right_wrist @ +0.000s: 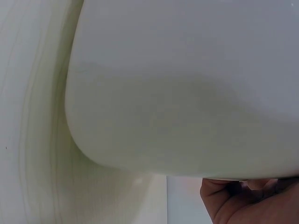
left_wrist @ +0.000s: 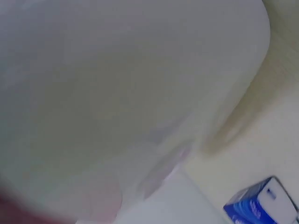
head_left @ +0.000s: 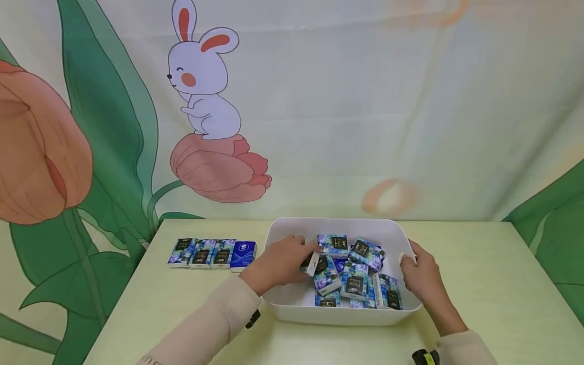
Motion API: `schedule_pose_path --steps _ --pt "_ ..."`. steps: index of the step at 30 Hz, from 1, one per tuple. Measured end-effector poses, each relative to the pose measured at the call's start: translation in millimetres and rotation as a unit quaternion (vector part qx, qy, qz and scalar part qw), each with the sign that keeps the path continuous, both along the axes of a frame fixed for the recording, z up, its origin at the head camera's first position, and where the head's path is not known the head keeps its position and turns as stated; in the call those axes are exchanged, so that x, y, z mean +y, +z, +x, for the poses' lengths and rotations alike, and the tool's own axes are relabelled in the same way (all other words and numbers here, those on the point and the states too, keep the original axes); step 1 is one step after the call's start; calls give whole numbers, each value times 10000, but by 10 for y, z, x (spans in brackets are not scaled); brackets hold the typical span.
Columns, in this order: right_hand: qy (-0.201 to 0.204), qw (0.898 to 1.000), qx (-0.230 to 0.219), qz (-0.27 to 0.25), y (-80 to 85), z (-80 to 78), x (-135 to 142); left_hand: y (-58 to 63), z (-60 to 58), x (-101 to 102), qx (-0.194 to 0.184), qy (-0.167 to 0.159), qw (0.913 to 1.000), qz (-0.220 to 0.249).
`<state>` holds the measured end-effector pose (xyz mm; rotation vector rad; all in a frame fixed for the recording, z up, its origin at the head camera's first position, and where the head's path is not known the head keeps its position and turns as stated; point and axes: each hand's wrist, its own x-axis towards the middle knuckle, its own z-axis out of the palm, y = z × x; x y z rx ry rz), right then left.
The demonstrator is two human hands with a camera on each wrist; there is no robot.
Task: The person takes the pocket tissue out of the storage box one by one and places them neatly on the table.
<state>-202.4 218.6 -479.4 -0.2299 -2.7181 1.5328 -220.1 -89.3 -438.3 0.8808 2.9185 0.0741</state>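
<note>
A white plastic bin holds several small tissue packs, most with blue floral wrappers and dark labels, lying jumbled toward its middle and right. My left hand reaches over the bin's left side and pinches a tissue pack, its white edge turned up beside the pile. At the bin's right side, my right hand grips the rim, thumb on the inner side. In the right wrist view the bin's wall fills most of the picture, with curled fingers at its edge.
Left of the bin, several tissue packs lie side by side in a row; the plain blue one is closest to the bin. A pale wood-look table bears everything, and a printed curtain hangs behind its back edge.
</note>
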Motion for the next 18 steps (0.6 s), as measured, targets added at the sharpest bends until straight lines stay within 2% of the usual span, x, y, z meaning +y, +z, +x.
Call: schedule_pose_path --steps 3,5,7,10,12,13,14,18 --pt "-18 10000 -15 29 -2 -9 -20 175 72 -166 175 131 9962 848" --pt "-25 10000 -48 28 -3 -7 -25 272 137 -303 395 384 9882 1427" --pt "-13 10000 -45 15 -9 -9 -31 352 193 -488 663 815 9747 1973" --pt "19 10000 -30 7 -8 -13 -43 420 265 -859 944 1765 9437 2633" --pt "42 10000 -33 6 -2 -8 -45 413 323 -1157 1062 2345 9224 2880" --pt "52 10000 -44 22 3 -5 -45 388 355 -1311 1101 2582 9146 2912" --pt "58 10000 -57 27 9 -1 -43 356 394 -1461 1089 2781 9092 2901" --pt "70 9999 -129 35 29 14 -32 121 556 -1986 883 3475 8977 2562"
